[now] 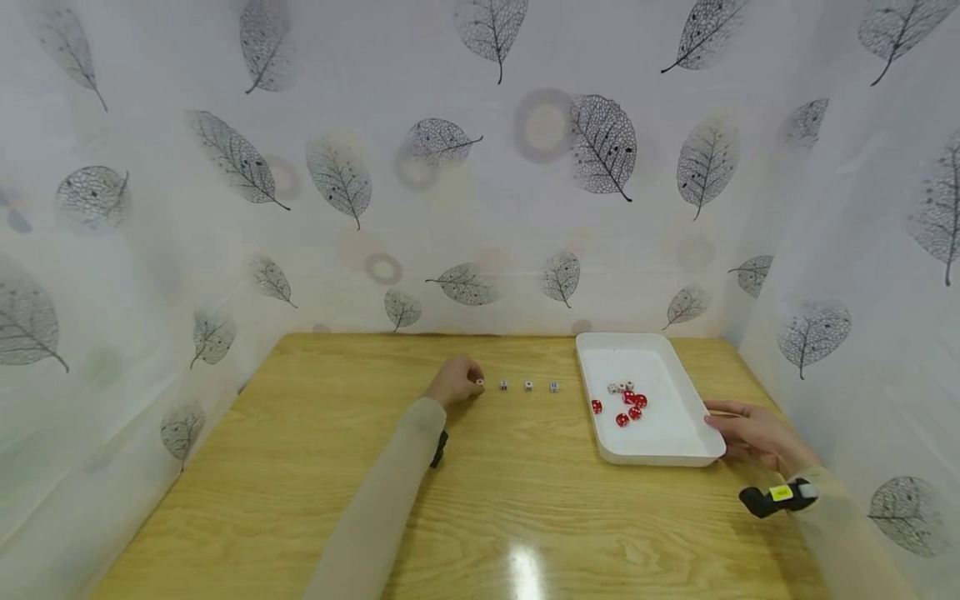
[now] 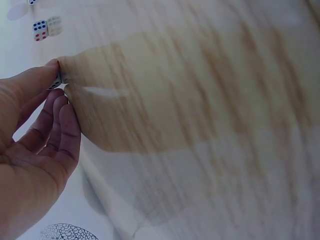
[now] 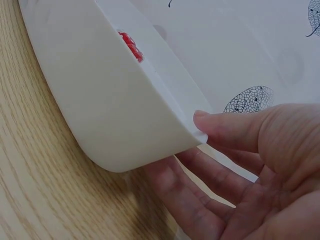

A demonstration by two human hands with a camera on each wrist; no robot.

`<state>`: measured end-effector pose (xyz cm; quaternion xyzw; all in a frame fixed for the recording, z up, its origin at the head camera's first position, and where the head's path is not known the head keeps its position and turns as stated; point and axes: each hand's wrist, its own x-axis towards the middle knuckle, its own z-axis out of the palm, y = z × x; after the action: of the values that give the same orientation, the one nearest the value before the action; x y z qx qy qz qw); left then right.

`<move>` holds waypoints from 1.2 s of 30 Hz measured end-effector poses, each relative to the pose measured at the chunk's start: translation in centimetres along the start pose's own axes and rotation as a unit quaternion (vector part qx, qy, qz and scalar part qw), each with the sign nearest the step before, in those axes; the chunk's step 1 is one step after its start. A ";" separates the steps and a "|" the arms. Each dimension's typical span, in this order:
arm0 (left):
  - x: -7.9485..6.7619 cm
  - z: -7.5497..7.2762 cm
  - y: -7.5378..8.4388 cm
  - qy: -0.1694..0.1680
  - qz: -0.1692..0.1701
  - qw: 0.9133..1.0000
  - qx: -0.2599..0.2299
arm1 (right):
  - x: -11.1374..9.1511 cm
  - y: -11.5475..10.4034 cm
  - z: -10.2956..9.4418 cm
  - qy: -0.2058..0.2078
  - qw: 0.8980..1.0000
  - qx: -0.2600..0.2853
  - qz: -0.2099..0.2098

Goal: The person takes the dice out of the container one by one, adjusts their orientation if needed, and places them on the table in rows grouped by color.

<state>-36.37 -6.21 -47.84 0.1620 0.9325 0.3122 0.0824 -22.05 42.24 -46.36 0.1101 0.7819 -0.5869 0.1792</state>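
My left hand (image 1: 455, 382) pinches a white die (image 2: 56, 81) between thumb and fingertips at the table surface. To its right, in a row with gaps between them, stand three more white dice: a near die (image 1: 503, 385), a middle die (image 1: 528, 386) and a far die (image 1: 554, 387). My right hand (image 1: 761, 435) grips the right rim of a white tray (image 1: 652, 459), thumb on the rim and fingers against the outer wall, as the right wrist view shows. Inside the tray lie several red dice (image 1: 635, 412) and a small group of white dice (image 1: 621, 387).
The wooden table (image 1: 480, 500) meets a pale leaf-printed curtain (image 1: 480, 208) at the back and both sides. A dark wrist strap (image 1: 776, 497) is on the right wrist. One red die (image 1: 596, 407) lies against the tray's left wall.
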 end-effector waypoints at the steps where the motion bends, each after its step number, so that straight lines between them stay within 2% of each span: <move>1: -0.1 0.0 0.0 0.001 0.001 1.000 0.003 | 0.0 0.0 0.0 -0.002 1.000 0.005 0.001; 7: -0.3 0.0 0.2 0.009 0.009 1.000 0.023 | -0.1 0.0 0.1 -0.005 1.000 0.012 0.001; 12: -0.5 0.1 0.4 0.009 0.009 1.000 0.010 | 0.1 0.1 0.0 -0.003 1.000 0.008 0.002; 15: -0.7 0.3 0.5 0.012 0.001 1.000 0.000 | 0.2 0.2 -0.1 -0.004 1.000 0.011 0.003; 21: -0.9 0.5 0.6 0.036 -0.027 0.999 0.016 | 0.2 0.4 -0.1 -0.005 1.000 0.014 0.003; 26: -1.2 0.3 0.8 0.041 -0.046 0.998 0.015 | 0.3 0.4 -0.1 -0.004 1.000 0.011 0.002; 36: -1.5 0.3 1.7 0.021 -0.007 1.000 -0.004 | 0.4 0.4 -0.2 -0.003 1.000 0.010 0.004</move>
<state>-34.49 -5.31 -46.95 0.1482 0.9340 0.3183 0.0653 -22.29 42.51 -46.87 0.1129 0.7751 -0.5941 0.1831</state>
